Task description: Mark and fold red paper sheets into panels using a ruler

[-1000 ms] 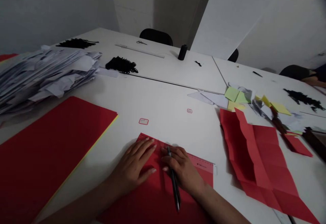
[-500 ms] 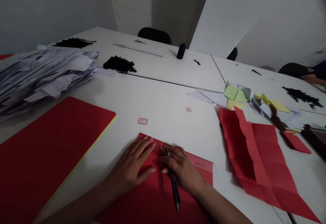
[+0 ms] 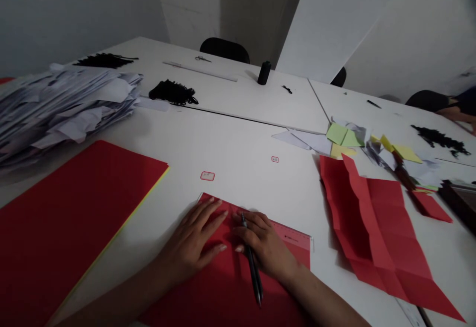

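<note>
A red sheet of paper (image 3: pixel 219 287) lies before me on the white table. A clear ruler (image 3: pixel 297 236) runs along its far edge, its right end sticking out slightly past the paper. My left hand (image 3: pixel 195 237) is laid flat on the sheet's far left part, fingers spread, fingertips near the ruler. My right hand (image 3: pixel 260 240) rests on the sheet near the ruler, fingers curled around a black pen (image 3: pixel 255 275). The pen slants across that hand with its lower end towards me; whether a second slim pen lies against it I cannot tell.
Stacked red sheets (image 3: pixel 85 208) with a yellow edge lie left, before a tall heap of white papers (image 3: pixel 74 103). At right are a creased red sheet (image 3: pixel 386 228) and paper scraps (image 3: pixel 344 136). Black cord bundles (image 3: pixel 173 92), a black spool (image 3: pixel 264 73) and scissors (image 3: pixel 203 59) lie farther back.
Both hands, the pen and the papers keep their places. The whole view has shifted very slightly.
</note>
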Motion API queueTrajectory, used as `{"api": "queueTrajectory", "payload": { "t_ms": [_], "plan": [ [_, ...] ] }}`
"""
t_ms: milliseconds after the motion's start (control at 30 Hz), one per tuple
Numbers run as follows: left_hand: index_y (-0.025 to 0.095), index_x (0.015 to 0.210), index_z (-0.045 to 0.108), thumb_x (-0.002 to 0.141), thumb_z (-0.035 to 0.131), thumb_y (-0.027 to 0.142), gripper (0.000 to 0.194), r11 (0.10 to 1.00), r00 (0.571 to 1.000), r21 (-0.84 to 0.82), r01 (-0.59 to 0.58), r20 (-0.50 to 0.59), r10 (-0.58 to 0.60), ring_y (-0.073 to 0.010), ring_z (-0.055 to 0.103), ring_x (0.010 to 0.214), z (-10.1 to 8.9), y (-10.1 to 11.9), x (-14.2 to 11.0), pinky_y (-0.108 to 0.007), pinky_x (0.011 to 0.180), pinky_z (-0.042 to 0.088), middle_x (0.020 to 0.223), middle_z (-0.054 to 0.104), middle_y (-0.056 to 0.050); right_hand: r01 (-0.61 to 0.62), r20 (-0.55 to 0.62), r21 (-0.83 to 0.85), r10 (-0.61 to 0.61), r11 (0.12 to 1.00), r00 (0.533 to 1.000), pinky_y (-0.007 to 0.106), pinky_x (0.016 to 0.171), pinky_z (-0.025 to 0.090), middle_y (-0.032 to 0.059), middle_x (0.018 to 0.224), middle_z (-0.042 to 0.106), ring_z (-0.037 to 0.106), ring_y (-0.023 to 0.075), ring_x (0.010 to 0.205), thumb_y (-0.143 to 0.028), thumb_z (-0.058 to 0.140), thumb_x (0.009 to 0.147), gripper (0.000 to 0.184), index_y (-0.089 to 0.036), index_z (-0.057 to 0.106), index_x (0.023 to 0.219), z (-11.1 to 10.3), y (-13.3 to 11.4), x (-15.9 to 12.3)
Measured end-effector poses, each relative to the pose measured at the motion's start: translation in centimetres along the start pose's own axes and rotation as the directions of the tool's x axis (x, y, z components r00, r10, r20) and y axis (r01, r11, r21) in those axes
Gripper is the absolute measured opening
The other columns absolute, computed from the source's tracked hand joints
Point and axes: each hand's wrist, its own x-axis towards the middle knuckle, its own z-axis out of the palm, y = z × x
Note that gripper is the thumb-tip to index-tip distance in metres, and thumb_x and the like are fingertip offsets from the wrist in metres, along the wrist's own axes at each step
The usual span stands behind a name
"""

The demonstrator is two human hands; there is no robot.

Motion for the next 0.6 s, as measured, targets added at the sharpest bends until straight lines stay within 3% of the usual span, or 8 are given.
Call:
{"api": "queueTrajectory", "payload": {
  "t_ms": [367, 600],
  "plan": [
    [0.031, 0.152, 0.021, 0.092, 0.051, 0.047, 0.069, 1.000, 0.999, -0.017, -0.003, 0.041, 0.004, -0.0291, 0.028, 0.142, 0.05, -0.04, 0.07, -0.051, 0.115, 0.029, 0.157, 0.027, -0.004, -0.013, -0.024, 0.044, 0.014, 0.999, 1.000, 0.046, 0.101, 0.044, 0.0104, 0.124, 0.064, 0.051, 0.0247, 0.124, -0.036, 0.049, 0.097, 0.025, -0.020, 0.057, 0.115, 0.00, -0.06, 0.01],
    [0.029, 0.150, 0.026, 0.092, 0.051, 0.046, 0.066, 0.999, 0.999, -0.042, 0.005, 0.040, -0.004, -0.0301, 0.031, 0.141, -0.05, -0.04, 0.11, -0.049, 0.114, 0.032, 0.156, 0.029, -0.004, 0.004, -0.030, 0.022, -0.003, 1.000, 1.000, 0.044, 0.099, 0.045, 0.0118, 0.123, 0.065, 0.052, 0.0243, 0.123, -0.035, 0.050, 0.097, 0.025, -0.019, 0.057, 0.114, -0.06, -0.08, 0.04]
  ]
}}
